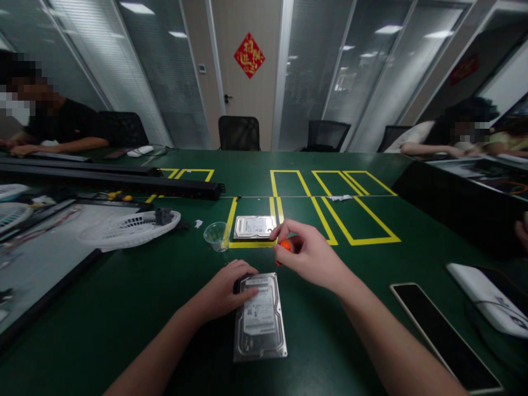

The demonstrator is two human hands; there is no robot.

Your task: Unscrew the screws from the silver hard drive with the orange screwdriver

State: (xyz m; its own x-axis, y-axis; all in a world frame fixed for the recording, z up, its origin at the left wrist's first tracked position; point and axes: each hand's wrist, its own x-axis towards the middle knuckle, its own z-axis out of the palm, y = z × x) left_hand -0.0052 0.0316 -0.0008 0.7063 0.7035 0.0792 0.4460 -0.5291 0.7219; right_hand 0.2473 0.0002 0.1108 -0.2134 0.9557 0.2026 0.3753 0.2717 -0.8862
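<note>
A silver hard drive (262,313) with a white label lies flat on the green table right in front of me. My left hand (225,291) grips its upper left side, with the thumb across the label and the fingers around the far corner. My right hand (309,250) is closed around an orange-handled screwdriver (284,245), whose thin shaft points down at the drive's far right corner. Whether the tip touches a screw there is too small to tell. Behind it, a second hard drive (252,226) lies within yellow tape, with a clear plastic cup (217,236) to its left.
Left are a white racket-shaped part (136,228), a large panel (49,269) and long black bars (107,179). A phone (445,335) and a white device (487,302) with a cable lie right. Yellow tape outlines (375,242) mark the table. People sit at both sides.
</note>
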